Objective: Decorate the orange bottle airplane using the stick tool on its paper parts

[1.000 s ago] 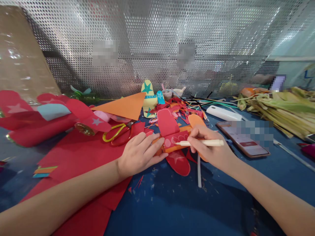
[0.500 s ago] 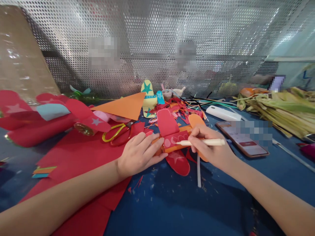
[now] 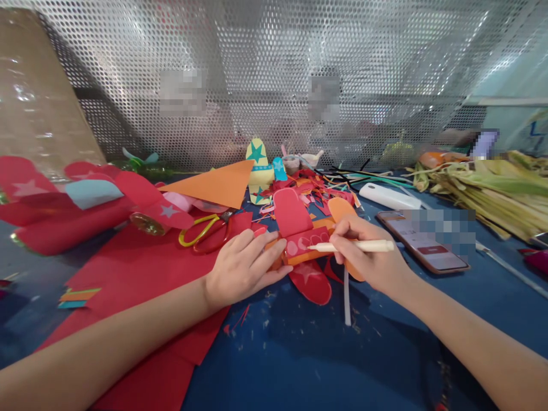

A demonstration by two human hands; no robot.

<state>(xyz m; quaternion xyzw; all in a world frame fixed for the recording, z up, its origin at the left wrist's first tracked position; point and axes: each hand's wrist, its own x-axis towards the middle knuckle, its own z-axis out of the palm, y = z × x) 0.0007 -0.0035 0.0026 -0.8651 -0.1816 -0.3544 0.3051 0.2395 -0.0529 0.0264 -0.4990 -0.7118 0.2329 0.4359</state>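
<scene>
My right hand pinches a white marker pen, its tip on a red strip marked with a row of pale rounded shapes. The strip lies on the orange body of a paper toy plane with red and orange rounded wings; a pale star shows on its lower red wing. My left hand is closed round the plane's left end, thumb along the near side. A narrow white strip lies below my right hand.
Red paper sheets, yellow-and-red-handled scissors and a larger red plane are at left. Paper scraps and a yellow plane lie behind. A phone, a white-handled tool and dry husks are at right.
The marker tip has shifted very slightly along the strip, at the second pale shape. My left hand keeps its hold on the plane; the whole view has shifted a little.
</scene>
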